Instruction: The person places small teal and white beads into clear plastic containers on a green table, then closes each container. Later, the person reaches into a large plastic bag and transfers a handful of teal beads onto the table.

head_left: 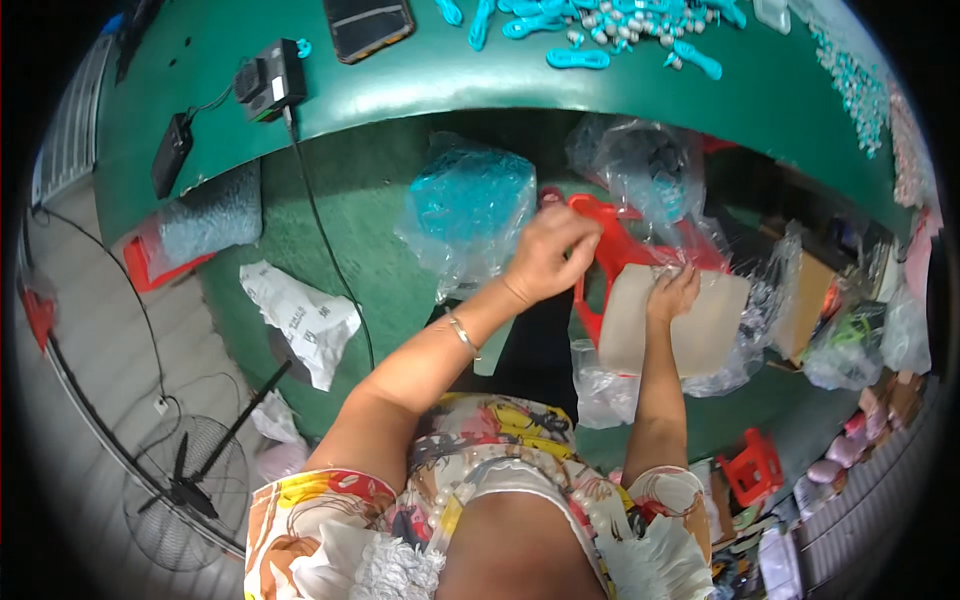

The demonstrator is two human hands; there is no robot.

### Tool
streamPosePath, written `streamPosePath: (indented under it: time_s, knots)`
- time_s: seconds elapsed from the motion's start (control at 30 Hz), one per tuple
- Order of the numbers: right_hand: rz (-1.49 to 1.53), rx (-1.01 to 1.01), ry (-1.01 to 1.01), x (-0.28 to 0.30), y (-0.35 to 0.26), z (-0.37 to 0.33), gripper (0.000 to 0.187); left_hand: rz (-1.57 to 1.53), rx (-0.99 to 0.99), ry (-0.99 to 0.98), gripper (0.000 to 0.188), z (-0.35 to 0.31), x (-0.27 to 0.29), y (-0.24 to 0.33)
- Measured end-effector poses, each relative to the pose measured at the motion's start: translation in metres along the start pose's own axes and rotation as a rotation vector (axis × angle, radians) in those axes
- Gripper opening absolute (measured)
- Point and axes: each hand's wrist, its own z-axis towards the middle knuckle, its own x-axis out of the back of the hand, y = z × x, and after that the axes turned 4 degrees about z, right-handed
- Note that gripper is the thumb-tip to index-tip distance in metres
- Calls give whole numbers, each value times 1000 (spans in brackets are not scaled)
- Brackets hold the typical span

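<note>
My left hand (553,250) is held in front of me with its fingers curled in and pressed together. Whatever they may hold is hidden. Beside it on the right is a red plastic stool (590,322), partly covered by a flat beige board (625,330) with rounded corners. My right hand (675,292) lies over the board's far edge, fingers bent around that edge. Crumpled clear plastic (705,245) glints just past those fingertips. A clear bag of turquoise pieces (470,195) sits beyond my left hand.
A green table (430,85) spans the far side, bearing turquoise cord bundles (578,59), a phone (368,25) and a black device (272,82); its cable hangs down. On the floor are a white torn sack (300,320), a fan (185,490) and another red stool (752,468).
</note>
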Motion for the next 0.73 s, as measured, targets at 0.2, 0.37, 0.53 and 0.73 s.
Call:
streamPosePath:
  time_s: [0.2,0.37,0.53,0.73]
  knots:
    - [-39,8,141,-18,-11,-11,49,171,369,-366,17,-96,-31,-149]
    - [-55,12,167,-19,-10,-21,49,434,268,-217,19,-50,-43,-251]
    - [18,23,156,-13,-12,-17,46,532,508,-169,26,16,-83,-389]
    - [78,-2,152,-26,-7,-20,43,805,464,-578,31,30,-116,-525]
